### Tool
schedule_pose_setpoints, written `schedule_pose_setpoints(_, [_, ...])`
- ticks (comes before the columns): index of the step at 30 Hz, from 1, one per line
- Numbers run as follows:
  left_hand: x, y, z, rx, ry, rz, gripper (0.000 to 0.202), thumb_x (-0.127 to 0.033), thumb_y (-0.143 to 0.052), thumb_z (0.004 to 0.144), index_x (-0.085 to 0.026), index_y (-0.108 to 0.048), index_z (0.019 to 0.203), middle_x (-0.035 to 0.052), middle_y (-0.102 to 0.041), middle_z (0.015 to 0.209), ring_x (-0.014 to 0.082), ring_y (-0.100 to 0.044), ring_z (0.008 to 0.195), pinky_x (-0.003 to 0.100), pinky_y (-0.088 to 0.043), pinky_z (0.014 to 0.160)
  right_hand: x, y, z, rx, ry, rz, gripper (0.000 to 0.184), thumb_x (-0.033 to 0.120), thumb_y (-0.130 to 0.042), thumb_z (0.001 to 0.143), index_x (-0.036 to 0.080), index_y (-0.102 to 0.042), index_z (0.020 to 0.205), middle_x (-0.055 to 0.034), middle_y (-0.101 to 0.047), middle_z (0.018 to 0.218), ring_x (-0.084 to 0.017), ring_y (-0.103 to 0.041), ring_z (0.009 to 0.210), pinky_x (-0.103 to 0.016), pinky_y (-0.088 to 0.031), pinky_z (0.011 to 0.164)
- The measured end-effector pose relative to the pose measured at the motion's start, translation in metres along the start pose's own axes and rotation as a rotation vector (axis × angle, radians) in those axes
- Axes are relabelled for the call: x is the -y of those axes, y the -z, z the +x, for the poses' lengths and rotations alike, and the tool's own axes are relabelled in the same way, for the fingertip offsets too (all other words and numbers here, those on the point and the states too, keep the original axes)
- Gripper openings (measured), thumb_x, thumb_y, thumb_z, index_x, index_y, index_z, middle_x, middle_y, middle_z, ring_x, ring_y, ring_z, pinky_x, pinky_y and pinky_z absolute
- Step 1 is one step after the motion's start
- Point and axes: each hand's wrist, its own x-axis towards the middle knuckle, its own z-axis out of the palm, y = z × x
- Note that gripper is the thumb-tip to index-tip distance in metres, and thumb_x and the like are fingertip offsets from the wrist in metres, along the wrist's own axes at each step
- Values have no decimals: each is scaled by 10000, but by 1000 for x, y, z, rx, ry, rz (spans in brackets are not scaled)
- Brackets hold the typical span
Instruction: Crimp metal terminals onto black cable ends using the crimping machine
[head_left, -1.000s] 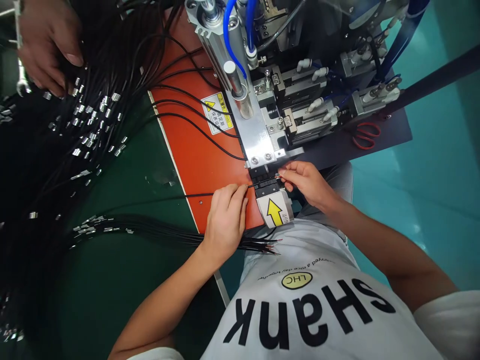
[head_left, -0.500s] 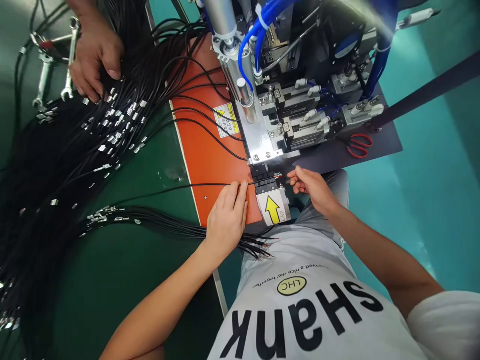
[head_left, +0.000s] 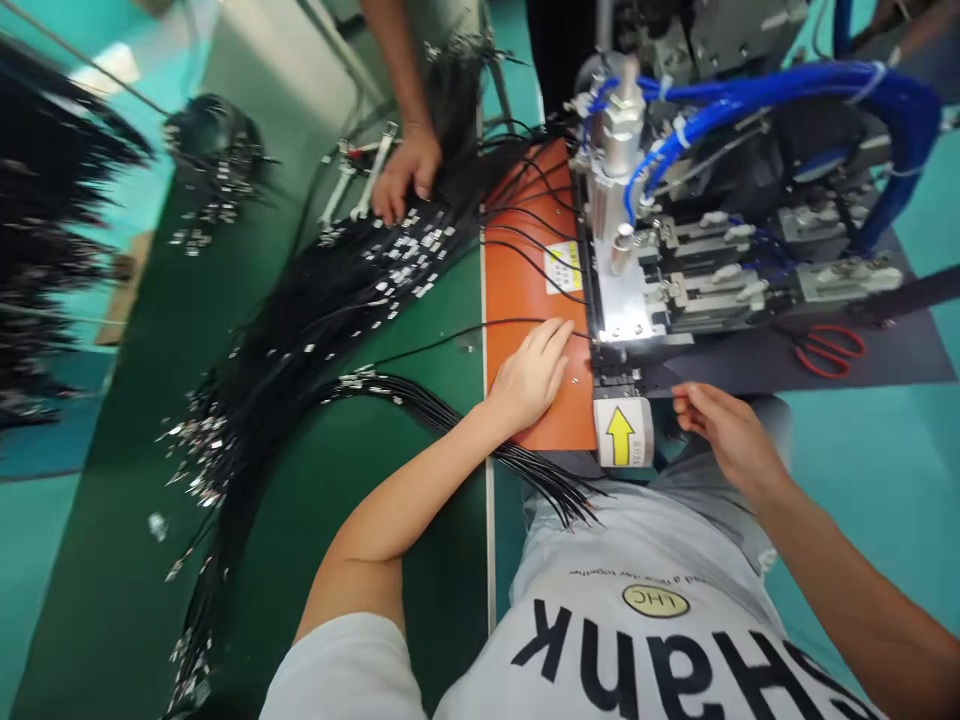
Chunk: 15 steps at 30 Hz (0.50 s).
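My left hand (head_left: 529,378) lies on the orange plate (head_left: 517,280), fingers together, fingertips holding a single black cable (head_left: 465,334) that runs into the lit machine fixture (head_left: 622,325). My right hand (head_left: 718,425) hovers right of the yellow arrow label (head_left: 621,434), apart from the fixture. Its fingers are curled, and what they hold, if anything, is blurred. A bundle of black cables (head_left: 442,415) passes under my left forearm, its stripped ends fanning out near my shirt.
A big heap of black cables with metal ends (head_left: 337,290) covers the green table (head_left: 135,560). A co-worker's hand (head_left: 405,170) rests on the heap beside wrenches (head_left: 360,190). Red scissors (head_left: 829,350) lie on the dark plate at right. Blue hoses (head_left: 750,90) loop over the machine.
The view swung left and up. My right hand drew back from the fixture toward me. My left hand slid along the cable closer to the fixture.
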Motion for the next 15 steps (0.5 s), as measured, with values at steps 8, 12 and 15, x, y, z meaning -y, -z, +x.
schedule_pose_setpoints(8, [145,95,-56,159,656,422,299,-62,-434,840,-50,-566,1108,238,-595,1100,332,-600,1046,482,-485,909,-13,47,3,-119,-76,-72,284,562,-731,768,319,-784,906,-196,-646,1002,-232,-634,770,-479,-492,795])
schedule_pose_setpoints(12, [172,92,-34,125,654,413,222,-97,-441,862,-67,-559,1047,216,-598,1062,298,-597,991,445,-459,909,-8,46,2,-140,-48,-77,284,568,-724,759,334,-772,912,-238,-642,1086,-290,-659,853,-531,-487,837])
schedule_pose_setpoints(15, [165,74,3,69,600,381,239,-116,-404,897,-78,-541,1090,207,-583,1112,283,-573,1027,425,-432,937,-3,40,-1,-154,-31,-95,297,571,-716,762,333,-765,932,-251,-643,1106,-305,-669,877,-534,-496,829])
